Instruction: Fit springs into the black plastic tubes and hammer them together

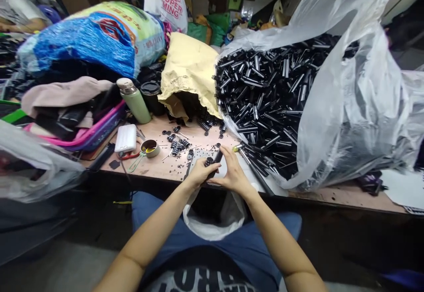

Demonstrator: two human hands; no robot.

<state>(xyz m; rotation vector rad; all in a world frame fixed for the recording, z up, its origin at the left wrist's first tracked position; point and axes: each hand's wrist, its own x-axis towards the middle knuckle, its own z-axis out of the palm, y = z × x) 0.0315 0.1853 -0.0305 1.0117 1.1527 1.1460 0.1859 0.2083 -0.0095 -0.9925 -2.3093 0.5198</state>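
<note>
At the front edge of the table, my left hand [199, 172] is closed around a short black tube [217, 157]. A small ribbed black piece [209, 161] shows by its fingers; whether it is joined to the tube I cannot tell. My right hand [233, 171] spans the same tube, fingertips at its upper end and thumb near the lower end. Under both hands an open white bag [215, 232] lies between the knees. Left of the hands are a cluster of ribbed black pieces on thin rods [177, 146] and scattered small black rings [190, 154].
A large clear plastic bag [351, 119] spills many black tubes [261, 89] at right. A yellow sack [190, 62] lies behind. To the left stand a small metal cup [150, 149], a white box [126, 138], a green bottle [135, 102] and a pink basket [76, 141].
</note>
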